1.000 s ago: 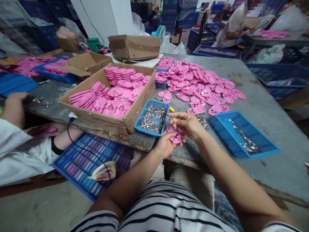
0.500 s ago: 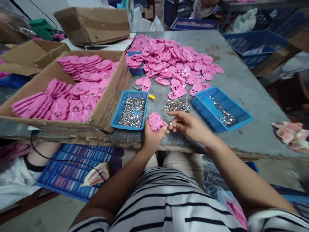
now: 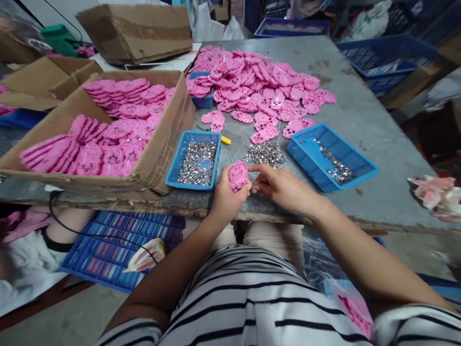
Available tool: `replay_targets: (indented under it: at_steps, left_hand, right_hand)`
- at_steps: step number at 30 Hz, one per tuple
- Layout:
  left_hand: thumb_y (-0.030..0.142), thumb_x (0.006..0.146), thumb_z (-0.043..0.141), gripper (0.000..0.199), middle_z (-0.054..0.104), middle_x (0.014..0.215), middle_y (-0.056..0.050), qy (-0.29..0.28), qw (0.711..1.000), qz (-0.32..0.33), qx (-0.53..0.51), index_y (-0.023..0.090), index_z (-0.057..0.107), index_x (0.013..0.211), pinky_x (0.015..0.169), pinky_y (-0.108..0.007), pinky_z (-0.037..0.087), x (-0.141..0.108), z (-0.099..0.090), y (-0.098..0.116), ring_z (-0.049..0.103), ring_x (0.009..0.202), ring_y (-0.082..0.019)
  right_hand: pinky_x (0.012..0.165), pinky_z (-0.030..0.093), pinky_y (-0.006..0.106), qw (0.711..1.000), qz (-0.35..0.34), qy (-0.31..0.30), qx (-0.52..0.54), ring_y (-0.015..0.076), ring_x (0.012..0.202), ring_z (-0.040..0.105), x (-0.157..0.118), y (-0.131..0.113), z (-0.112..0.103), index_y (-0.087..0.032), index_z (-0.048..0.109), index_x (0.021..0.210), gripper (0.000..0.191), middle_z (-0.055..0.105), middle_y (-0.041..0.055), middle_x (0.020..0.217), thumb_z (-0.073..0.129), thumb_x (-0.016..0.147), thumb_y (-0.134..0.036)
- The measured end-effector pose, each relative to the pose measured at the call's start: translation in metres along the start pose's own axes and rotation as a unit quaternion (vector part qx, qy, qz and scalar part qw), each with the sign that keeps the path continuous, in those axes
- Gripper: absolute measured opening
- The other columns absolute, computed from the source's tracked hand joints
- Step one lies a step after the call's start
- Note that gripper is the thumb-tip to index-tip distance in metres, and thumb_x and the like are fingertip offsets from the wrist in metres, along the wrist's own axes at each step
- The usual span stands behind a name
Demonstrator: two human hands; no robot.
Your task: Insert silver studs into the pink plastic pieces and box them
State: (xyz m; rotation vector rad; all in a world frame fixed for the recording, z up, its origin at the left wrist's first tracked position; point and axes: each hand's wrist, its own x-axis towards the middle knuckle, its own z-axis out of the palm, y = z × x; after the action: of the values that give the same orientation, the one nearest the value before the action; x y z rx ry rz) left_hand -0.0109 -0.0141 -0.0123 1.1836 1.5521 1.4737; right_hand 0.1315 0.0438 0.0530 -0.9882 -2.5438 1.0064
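My left hand [image 3: 227,199] is closed around a pink plastic piece [image 3: 238,176], holding it tilted up above the table's front edge. Close beside it, my right hand [image 3: 283,186] pinches thumb and fingers at the piece's lower right side, its index finger stretched towards the rim. A small metal part is in that pinch, mostly hidden by the fingertips now. Just beyond the hands lies a loose heap of small shiny metal parts [image 3: 265,154]. More of them fill a blue tray [image 3: 173,174] on the left and partly cover another blue tray [image 3: 304,166] on the right.
A large pile of pink pieces [image 3: 252,81] covers the table's back middle. A cardboard box [image 3: 169,139] of stacked pink pieces stands at left. A yellow-handled tool [image 3: 225,140] lies behind the left tray. Crumpled material [image 3: 434,194] sits at the right edge.
My left hand has turned the pink piece more upright and shifted it right. My right fingers have closed in against it, and the metal glint between them is now mostly covered.
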Motion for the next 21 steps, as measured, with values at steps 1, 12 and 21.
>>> replay_targets:
  at_steps: [1, 12, 21]
  left_hand:
    - [0.01, 0.069, 0.064, 0.045, 0.064, 0.085, 0.0, -0.006, 1.0, -0.001, -0.007, 0.022, 0.05, 0.111, 0.07, -0.028, 0.052, 0.0, -0.001, 0.001, 0.063, 0.073, -0.015]
    - [0.009, 0.062, 0.071, 0.046, 0.062, 0.093, -0.004, 0.106, 0.985, -0.017, -0.133, 0.022, 0.052, 0.102, 0.073, -0.029, 0.051, -0.001, 0.003, 0.013, 0.061, 0.089, -0.02]
    - [0.037, 0.07, 0.073, 0.039, 0.061, 0.073, 0.002, 0.008, 0.967, -0.057, -0.247, 0.022, 0.047, 0.095, 0.049, -0.022, 0.043, -0.004, 0.003, 0.029, 0.057, 0.053, -0.01]
  right_hand:
    - [0.066, 0.044, 0.024, 1.0, 0.0, 0.0, -0.007, 0.0143, 0.068, 0.065, 0.0, -0.001, 0.0, -0.018, 0.053, 0.124, 0.05, 0.074, 0.0011, 0.078, 0.049, 0.077, -0.001]
    - [0.052, 0.042, 0.025, 0.914, 0.114, 0.142, 0.363, 0.0112, 0.052, 0.053, -0.004, 0.006, 0.032, -0.019, 0.059, 0.079, 0.027, 0.063, -0.0007, 0.064, 0.069, 0.07, -0.042]
    - [0.057, 0.036, 0.027, 0.903, 0.098, 0.215, 0.359, 0.011, 0.058, 0.044, -0.006, 0.004, 0.035, -0.019, 0.06, 0.062, 0.026, 0.054, -0.0025, 0.061, 0.073, 0.068, -0.041]
